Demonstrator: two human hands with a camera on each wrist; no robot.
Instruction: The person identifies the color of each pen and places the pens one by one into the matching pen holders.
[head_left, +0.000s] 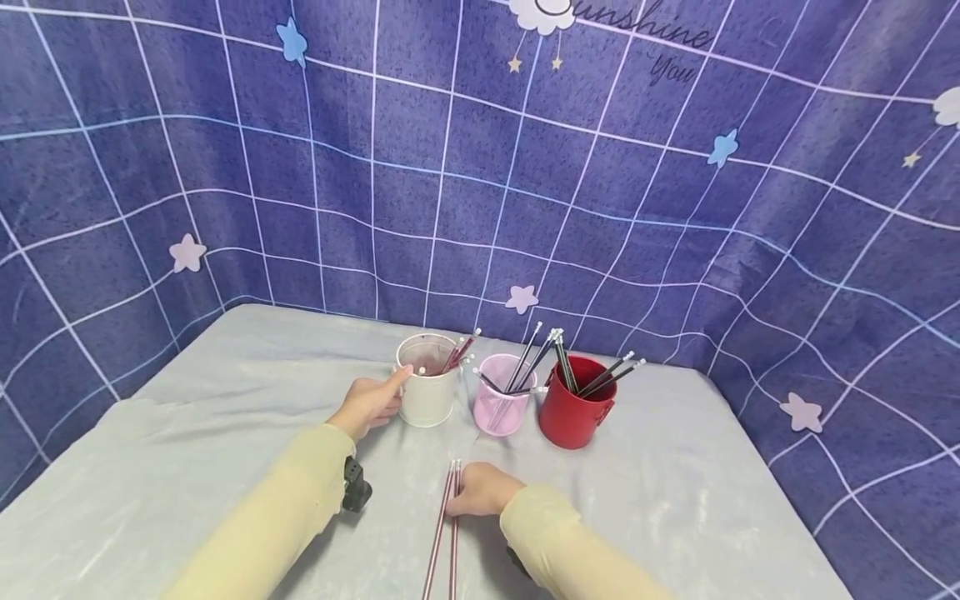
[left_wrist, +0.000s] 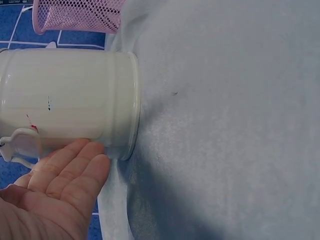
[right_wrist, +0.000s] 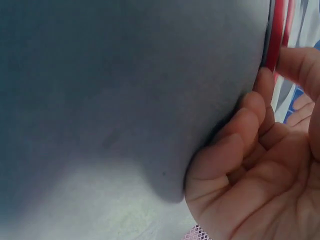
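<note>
My left hand (head_left: 371,402) is at the left side of a cream-white metal bucket (head_left: 426,408) with several reddish pencils (head_left: 459,354) inside. Its thumb touches the rim. In the left wrist view its nearly straight fingers (left_wrist: 75,172) rest against the bucket's wall, beside a small side handle (left_wrist: 22,145). Two reddish pencils (head_left: 438,533) lie side by side on the cloth, white ends pointing away. Over them, my right hand (head_left: 480,490) pinches a red pencil (right_wrist: 275,35) between thumb and index finger; its other fingers curl against the cloth.
A pink mesh cup (head_left: 492,412) holding several dark pencils stands right of the white bucket. Farther right is a red bucket (head_left: 570,417) with dark green and black pencils. Grey cloth (head_left: 675,500) covers the table; a blue grid curtain (head_left: 420,167) hangs behind it.
</note>
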